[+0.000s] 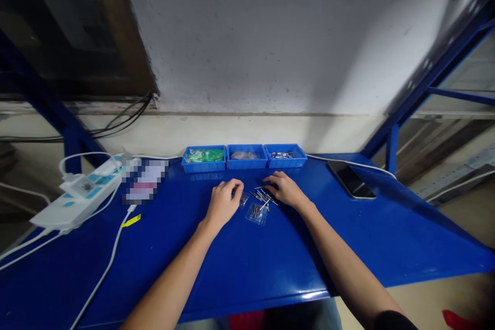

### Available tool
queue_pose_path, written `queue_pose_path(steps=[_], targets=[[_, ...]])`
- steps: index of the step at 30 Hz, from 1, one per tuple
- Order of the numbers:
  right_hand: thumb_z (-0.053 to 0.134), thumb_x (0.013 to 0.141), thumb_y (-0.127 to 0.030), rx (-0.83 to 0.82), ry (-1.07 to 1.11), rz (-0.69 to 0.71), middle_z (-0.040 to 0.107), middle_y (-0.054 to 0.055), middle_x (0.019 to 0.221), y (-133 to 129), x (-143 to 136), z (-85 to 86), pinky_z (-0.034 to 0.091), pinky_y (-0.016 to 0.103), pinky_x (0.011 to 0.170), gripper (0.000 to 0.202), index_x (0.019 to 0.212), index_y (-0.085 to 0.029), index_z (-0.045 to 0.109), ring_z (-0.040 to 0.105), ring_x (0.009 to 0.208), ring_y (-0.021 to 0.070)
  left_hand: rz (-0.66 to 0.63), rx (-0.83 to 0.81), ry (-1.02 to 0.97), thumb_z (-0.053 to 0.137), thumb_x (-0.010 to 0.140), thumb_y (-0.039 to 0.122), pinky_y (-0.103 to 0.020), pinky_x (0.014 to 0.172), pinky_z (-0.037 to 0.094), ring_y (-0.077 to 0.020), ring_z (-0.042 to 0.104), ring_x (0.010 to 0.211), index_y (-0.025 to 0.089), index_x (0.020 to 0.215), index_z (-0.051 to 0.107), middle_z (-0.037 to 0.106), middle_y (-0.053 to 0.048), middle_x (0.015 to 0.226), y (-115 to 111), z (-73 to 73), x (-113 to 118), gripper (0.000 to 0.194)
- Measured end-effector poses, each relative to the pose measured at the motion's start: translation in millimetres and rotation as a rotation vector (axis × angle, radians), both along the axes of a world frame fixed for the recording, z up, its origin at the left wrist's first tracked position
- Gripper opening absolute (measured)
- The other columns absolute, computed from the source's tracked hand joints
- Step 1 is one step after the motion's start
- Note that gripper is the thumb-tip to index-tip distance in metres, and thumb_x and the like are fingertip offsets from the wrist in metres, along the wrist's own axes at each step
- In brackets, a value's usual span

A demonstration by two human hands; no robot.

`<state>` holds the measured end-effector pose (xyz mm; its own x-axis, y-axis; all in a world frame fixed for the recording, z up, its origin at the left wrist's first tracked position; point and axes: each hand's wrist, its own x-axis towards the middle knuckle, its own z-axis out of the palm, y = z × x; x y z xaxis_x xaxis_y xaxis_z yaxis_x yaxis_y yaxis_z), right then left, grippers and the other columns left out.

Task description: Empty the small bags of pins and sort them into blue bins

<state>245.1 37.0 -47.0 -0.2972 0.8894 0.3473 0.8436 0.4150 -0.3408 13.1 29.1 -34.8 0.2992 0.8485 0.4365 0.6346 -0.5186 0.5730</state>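
Note:
Thin metal pins (262, 196) lie loosely piled on the blue table between my hands. My left hand (225, 200) is left of them, its fingers curled over the edge of a small clear bag; whether it grips the bag is hidden. A second clear bag (256, 213) with brass-coloured pieces lies just in front of the pile. My right hand (283, 188) reaches in from the right with bent fingers at the pile's upper edge. Its fingertips are near a pin, and I cannot make out whether they hold it.
Behind the hands stand three blue bins, holding green packets (204, 155), clear bags (245, 155) and metal pins (282, 155). A black phone (351, 180) lies right. On the left are a white power strip (83, 198), a pixelated object (145, 182) and a white cable (113, 255).

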Motion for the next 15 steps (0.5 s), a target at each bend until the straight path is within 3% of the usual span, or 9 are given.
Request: queue_pose_path(steps=[4, 8, 11, 15], targets=[[0.05, 0.087, -0.016, 0.038, 0.003, -0.051, 0.058, 0.005, 0.082, 1.2, -11.1, -1.8, 0.042, 0.029, 0.076, 0.012, 0.082, -0.019, 0.061, 0.05, 0.082, 0.0179, -0.031, -0.025, 0.008, 0.046, 0.087, 0.026, -0.031, 0.073, 0.047, -0.0183, 0.062, 0.078, 0.023, 0.088, 0.062, 0.068, -0.002, 0.079, -0.2, -7.8, 4.4, 0.016], [0.043, 0.088, -0.014, 0.079, 0.076, -0.064, 0.057, 0.006, 0.085, -7.2, -19.9, 7.2, 0.041, 0.029, 0.075, 0.013, 0.085, -0.018, 0.055, 0.05, 0.083, 0.0181, -0.044, -0.055, -0.089, 0.049, 0.086, 0.03, -0.025, 0.061, 0.046, -0.0113, 0.055, 0.058, 0.02, 0.103, 0.057, 0.062, -0.001, 0.081, -4.2, -10.3, 10.3, 0.02], [0.043, 0.088, -0.013, 0.102, 0.156, -0.015, 0.056, 0.006, 0.085, -15.0, -30.0, 15.4, 0.041, 0.029, 0.073, 0.011, 0.085, -0.018, 0.052, 0.05, 0.081, 0.018, -0.054, -0.012, -0.161, 0.052, 0.085, 0.029, -0.022, 0.058, 0.046, -0.007, 0.047, 0.05, 0.02, 0.112, 0.052, 0.059, -0.001, 0.085, -6.4, -7.1, 11.3, 0.029], [0.044, 0.088, -0.015, 0.048, 0.177, 0.087, 0.056, 0.005, 0.082, -20.5, -44.2, 18.0, 0.04, 0.029, 0.071, 0.01, 0.081, -0.019, 0.051, 0.05, 0.078, 0.0175, -0.087, 0.027, -0.181, 0.048, 0.088, 0.026, -0.022, 0.063, 0.047, -0.009, 0.054, 0.059, 0.021, 0.109, 0.055, 0.062, -0.001, 0.082, -5.6, -5.6, 10.1, 0.023]])
